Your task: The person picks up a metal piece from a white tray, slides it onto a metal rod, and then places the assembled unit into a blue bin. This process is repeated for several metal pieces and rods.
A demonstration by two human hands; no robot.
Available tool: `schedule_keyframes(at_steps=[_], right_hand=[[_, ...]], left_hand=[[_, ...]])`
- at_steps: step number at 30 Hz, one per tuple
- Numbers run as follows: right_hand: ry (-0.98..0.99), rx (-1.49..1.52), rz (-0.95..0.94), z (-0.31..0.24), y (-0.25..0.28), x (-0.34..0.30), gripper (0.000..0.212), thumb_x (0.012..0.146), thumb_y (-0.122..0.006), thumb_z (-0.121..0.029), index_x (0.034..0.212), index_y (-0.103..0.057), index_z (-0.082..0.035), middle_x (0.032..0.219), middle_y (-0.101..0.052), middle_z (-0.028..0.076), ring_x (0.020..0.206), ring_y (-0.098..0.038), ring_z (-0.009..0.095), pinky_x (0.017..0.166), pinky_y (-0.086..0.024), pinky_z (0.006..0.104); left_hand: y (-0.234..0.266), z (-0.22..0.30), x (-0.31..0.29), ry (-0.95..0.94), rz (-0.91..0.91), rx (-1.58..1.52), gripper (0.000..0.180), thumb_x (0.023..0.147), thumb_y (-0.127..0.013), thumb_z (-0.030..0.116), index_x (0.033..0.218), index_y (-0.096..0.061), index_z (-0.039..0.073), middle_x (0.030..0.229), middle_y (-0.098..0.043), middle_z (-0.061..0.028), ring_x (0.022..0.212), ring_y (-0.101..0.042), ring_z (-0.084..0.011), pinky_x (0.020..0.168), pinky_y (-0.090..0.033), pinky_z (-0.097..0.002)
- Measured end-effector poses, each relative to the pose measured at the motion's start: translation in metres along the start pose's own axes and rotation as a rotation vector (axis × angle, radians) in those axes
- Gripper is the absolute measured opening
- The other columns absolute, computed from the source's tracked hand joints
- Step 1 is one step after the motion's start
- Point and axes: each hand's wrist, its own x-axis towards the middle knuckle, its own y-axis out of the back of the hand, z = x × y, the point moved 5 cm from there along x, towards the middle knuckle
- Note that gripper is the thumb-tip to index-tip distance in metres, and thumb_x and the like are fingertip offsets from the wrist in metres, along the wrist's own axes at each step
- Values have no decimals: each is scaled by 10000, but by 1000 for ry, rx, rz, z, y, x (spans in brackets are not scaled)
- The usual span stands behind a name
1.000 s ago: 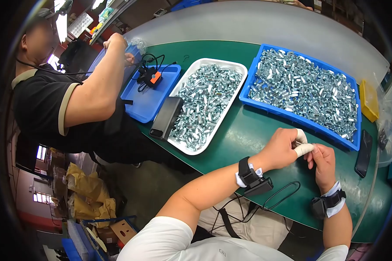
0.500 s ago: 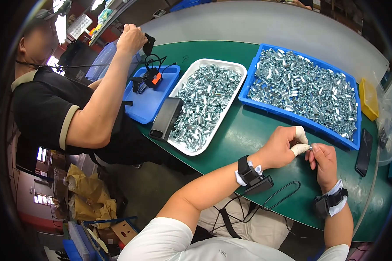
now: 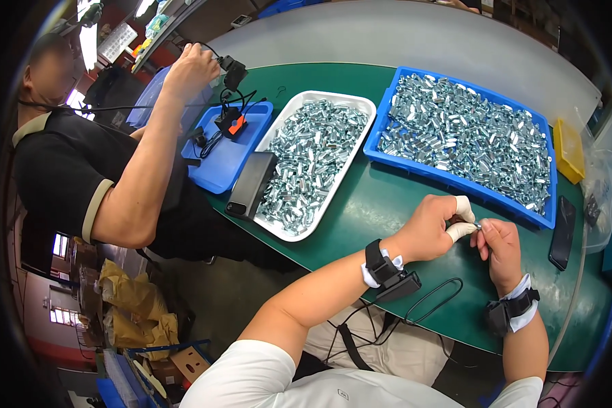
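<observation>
My left hand (image 3: 431, 227), with white finger cots on two fingertips, and my right hand (image 3: 499, 247) meet over the green table (image 3: 387, 204). Between their fingertips they pinch one small silver metal nut (image 3: 477, 225). Just beyond my hands stands a blue tray (image 3: 534, 219) heaped with the same silver nuts. A white tray (image 3: 304, 234) full of nuts lies to the left of it. Both my wrists carry black strapped devices.
A black phone-like block (image 3: 249, 185) leans on the white tray's left side. A smaller blue tray (image 3: 221, 166) holds a black-and-orange device with cables. A person in a black shirt (image 3: 68, 170) at left lifts a small black gadget. A dark phone (image 3: 562, 233) and yellow box (image 3: 568, 149) lie at right.
My hands stayed together, turning the nut between the fingertips. The person at left raised an arm from the blue tray and now holds a small black gadget up.
</observation>
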Motion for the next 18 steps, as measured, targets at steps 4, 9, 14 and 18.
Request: schedule_keyframes(at_steps=[4, 9, 14, 18], right_hand=[[22, -2, 22, 0, -1, 0, 436, 994, -468, -284, 640, -539, -39, 677, -584, 46, 493, -421, 40, 489, -317, 199], [62, -54, 19, -1, -5, -1, 431, 996, -474, -286, 659, -557, -31, 672, -583, 39, 514, -441, 43, 501, -330, 197], [90, -71, 1, -1, -10, 0, 431, 999, -473, -283, 669, -567, -23, 662, -572, 39, 526, -452, 57, 527, -352, 210], [91, -48, 37, -1, -6, -2, 436, 1000, -466, -281, 662, -561, -23, 668, -570, 50, 531, -457, 66, 545, -363, 220]], left_hand=[[1, 8, 2, 19, 19, -7, 82, 833, -688, 32, 875, -628, -7, 774, -673, -84, 704, -645, -132, 625, -506, -276], [4, 6, -2, 29, 28, 21, 106, 838, -696, 67, 874, -625, -3, 749, -671, -78, 699, -645, -129, 627, -505, -274], [5, 2, -9, 17, 76, 54, 132, 872, -676, 124, 878, -624, 3, 712, -642, -62, 660, -616, -113, 593, -488, -270], [27, -6, -14, 215, 250, 85, 188, 914, -629, 202, 834, -630, 33, 647, -597, -35, 579, -547, -100, 530, -433, -279]])
